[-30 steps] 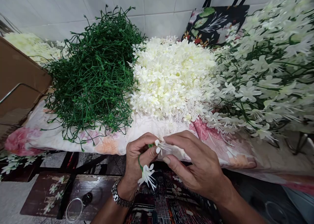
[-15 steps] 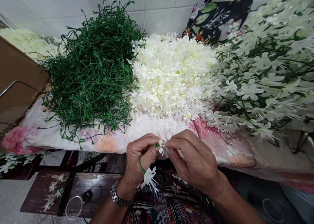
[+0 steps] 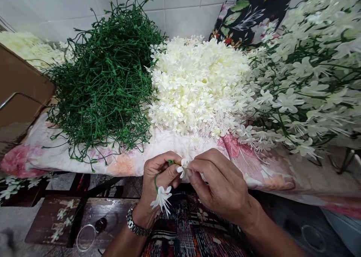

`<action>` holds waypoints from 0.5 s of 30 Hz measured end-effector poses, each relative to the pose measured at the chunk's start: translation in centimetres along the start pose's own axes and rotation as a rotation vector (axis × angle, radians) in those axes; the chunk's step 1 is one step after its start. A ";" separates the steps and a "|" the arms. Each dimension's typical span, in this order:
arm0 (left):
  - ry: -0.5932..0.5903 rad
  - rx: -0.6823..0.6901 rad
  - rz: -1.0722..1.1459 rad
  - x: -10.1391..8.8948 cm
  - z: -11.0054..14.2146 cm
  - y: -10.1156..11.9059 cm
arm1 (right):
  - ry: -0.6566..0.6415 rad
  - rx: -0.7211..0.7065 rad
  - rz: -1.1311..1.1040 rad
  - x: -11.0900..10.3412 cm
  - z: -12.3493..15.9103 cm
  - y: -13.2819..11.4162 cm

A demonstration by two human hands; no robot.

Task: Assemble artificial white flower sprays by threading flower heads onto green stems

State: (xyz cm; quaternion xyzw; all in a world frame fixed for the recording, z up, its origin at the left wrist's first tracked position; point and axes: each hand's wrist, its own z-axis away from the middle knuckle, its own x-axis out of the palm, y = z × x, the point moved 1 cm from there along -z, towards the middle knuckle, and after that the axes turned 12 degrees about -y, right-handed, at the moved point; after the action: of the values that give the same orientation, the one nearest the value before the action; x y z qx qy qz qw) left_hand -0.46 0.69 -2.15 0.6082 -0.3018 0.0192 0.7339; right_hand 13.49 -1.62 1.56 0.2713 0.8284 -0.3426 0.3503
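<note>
My left hand (image 3: 155, 174) is closed around a green artificial stem (image 3: 156, 182), whose other green tip shows between thumb and forefinger. From the stem hangs a white artificial flower (image 3: 161, 198) with long thin stamens, below the left thumb. A second small white flower (image 3: 182, 167) sits between the two hands, pinched at its stamen end by the thumb and fingertips of my right hand (image 3: 221, 182). It lies right at the left thumb tip; whether it is joined to the stem I cannot tell.
Beyond my hands lie a heap of green stems (image 3: 104, 80), a pile of loose white flowers (image 3: 194, 84) and a mass of stemmed flowers (image 3: 299, 88). They rest on a floral cloth (image 3: 169, 144). A cardboard box (image 3: 19, 99) stands left, a black floral bag (image 3: 251, 20) behind.
My right hand has closed from a loose spread into a pinch on the upper flower. My left hand has shifted slightly left, moving its green tip away from that flower.
</note>
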 end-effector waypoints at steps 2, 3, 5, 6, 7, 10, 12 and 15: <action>0.004 0.014 -0.004 0.0 0.0 -0.2 | 0.000 -0.018 0.034 0.0 -0.1 -0.1; 0.003 0.026 -0.012 0.0 0.1 -0.3 | -0.001 -0.025 0.046 0.1 -0.2 -0.1; -0.004 0.057 -0.053 0.0 0.2 -0.3 | -0.003 -0.032 0.057 0.1 -0.4 -0.1; -0.009 0.076 -0.079 0.0 0.3 -0.3 | -0.003 -0.031 0.055 0.2 -0.4 -0.1; -0.016 0.094 -0.104 0.1 0.3 -0.3 | -0.003 -0.028 0.048 0.3 -0.3 -0.1; -0.023 0.116 -0.145 0.1 0.4 -0.3 | 0.008 -0.013 0.004 0.7 -0.1 0.1; -0.009 0.093 -0.147 0.1 0.2 -0.2 | 0.008 0.005 -0.028 1.0 0.1 0.2; 0.025 0.039 -0.108 0.2 0.0 -0.2 | -0.011 0.028 -0.096 1.0 0.3 0.5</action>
State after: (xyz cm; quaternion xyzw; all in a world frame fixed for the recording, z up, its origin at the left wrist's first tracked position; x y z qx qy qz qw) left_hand -0.26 0.56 -2.28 0.6374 -0.2587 -0.0070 0.7258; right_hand 13.28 -1.34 0.43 0.2344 0.8336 -0.3720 0.3342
